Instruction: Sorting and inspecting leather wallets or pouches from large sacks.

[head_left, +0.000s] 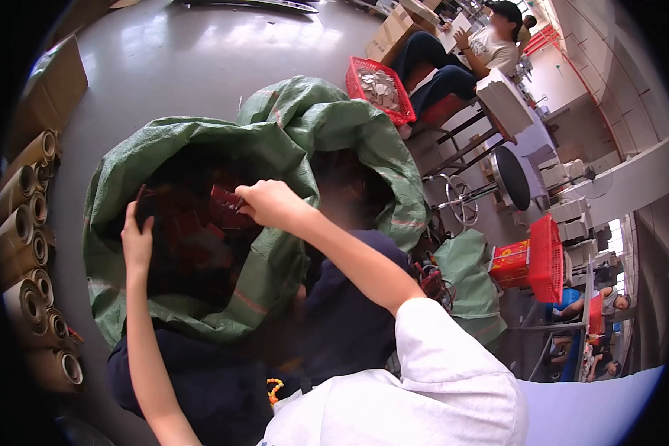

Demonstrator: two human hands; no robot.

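A large green woven sack [253, 297] stands wide open in front of me, with dark red pieces [189, 230] in its shadowed inside. My right hand [271, 204] is over the sack's right side, its fingers closed on a flat dark red piece [227, 208]. At the left side of the opening, my left hand [137, 241] pinches a dark, thin piece [143, 196] between thumb and fingers. Shadow hides what kind of pieces they are. Right behind this sack, a second green sack [398, 167] also gapes, its contents mostly dark.
Cardboard rolls [28, 305] are stacked along the left. A red basket [405, 111] of small pale pieces stands beyond the sacks, near a seated person [490, 48]. To the right are a round black stool [511, 178], a red crate [545, 259] and another green sack [468, 275].
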